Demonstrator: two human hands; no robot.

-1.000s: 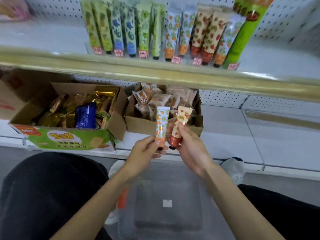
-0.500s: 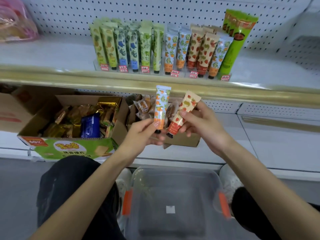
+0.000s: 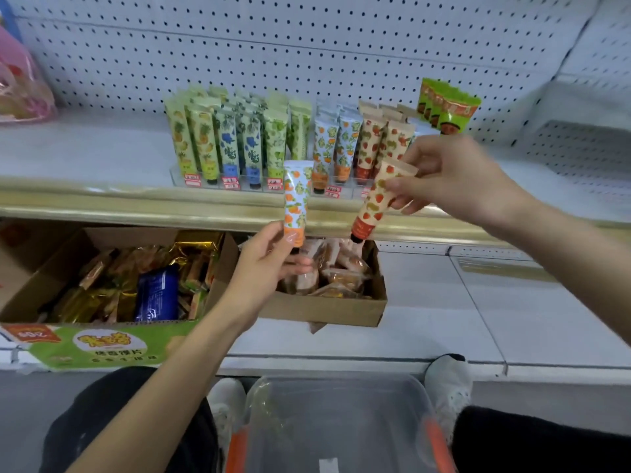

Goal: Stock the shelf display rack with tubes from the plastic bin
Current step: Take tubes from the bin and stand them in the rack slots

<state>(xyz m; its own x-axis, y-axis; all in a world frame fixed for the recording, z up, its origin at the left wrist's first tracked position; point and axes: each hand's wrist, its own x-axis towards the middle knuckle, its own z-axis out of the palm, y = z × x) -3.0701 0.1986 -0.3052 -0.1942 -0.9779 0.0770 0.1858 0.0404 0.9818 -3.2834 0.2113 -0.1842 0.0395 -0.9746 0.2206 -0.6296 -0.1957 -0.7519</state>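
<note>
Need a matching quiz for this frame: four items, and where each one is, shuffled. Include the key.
Items:
1. orange-print tube
2. strawberry-print tube
3. blue packet
4. plastic bin

Places:
A. in the cardboard box on the lower shelf
B. pinched in the right hand, tilted
C. low in view, between the shoes
D. held in the left hand, upright

Pairs: 1-D, 2-B, 3-A, 4-C
</note>
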